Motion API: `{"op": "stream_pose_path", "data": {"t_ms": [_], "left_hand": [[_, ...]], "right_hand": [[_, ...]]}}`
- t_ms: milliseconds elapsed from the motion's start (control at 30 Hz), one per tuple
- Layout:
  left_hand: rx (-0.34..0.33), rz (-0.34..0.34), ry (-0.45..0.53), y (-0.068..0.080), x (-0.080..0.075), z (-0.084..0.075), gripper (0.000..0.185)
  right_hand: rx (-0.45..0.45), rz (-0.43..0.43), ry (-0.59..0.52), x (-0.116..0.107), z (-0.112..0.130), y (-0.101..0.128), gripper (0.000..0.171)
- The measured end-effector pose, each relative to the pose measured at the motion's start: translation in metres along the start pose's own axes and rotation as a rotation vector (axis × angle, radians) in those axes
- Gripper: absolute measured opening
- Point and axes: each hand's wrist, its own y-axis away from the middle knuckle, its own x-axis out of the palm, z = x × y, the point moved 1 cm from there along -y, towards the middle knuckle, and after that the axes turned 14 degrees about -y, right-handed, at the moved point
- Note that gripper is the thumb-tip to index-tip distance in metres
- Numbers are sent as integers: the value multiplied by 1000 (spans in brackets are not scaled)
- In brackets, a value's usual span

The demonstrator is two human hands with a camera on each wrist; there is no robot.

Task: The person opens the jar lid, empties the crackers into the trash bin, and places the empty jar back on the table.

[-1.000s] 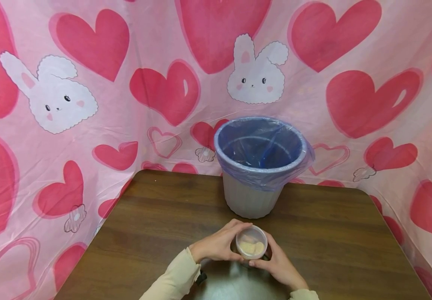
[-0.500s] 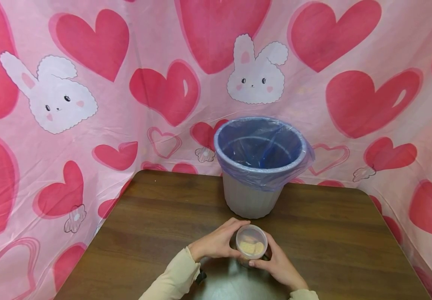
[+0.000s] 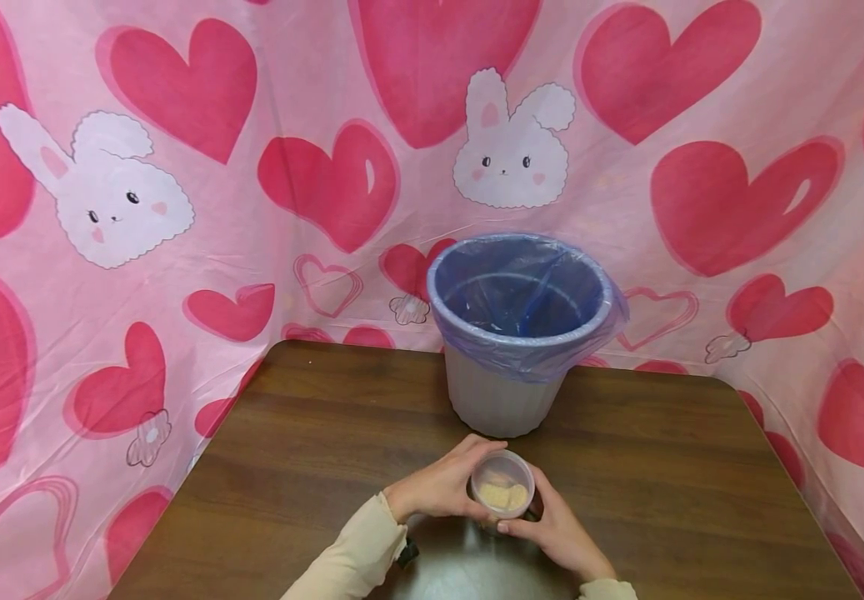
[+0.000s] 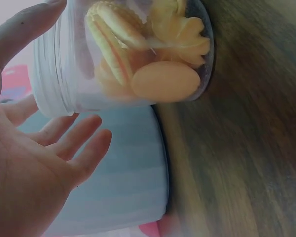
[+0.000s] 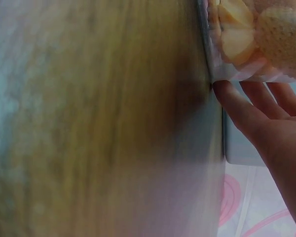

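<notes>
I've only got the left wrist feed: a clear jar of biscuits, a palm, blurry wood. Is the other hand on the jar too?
Observer: Yes. In the head view the right hand holds the jar from the side opposite the left hand.
Operator: Is the lid on?
Observer: A translucent lid looks to cover the top in the head view; the biscuits show through it.
Operator: That pale ribbed thing behind the jar?
Observer: A grey bin with a blue liner bag, standing on the table just beyond the jar; its inside looks empty from above.
</notes>
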Motion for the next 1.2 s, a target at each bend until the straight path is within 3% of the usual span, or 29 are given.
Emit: {"op": "stream_pose_path", "data": {"t_ms": [267, 533, 1200], "left_hand": [[18, -1, 2, -4, 2, -3, 96], [25, 12, 2, -10, 5, -7, 96], [23, 35, -27, -16, 6, -13, 98]], "right_hand": [[12, 18, -1, -2, 0, -1, 85], [87, -13, -12, 1, 1, -1, 91], [3, 34, 15, -3, -3, -1, 88]]}}
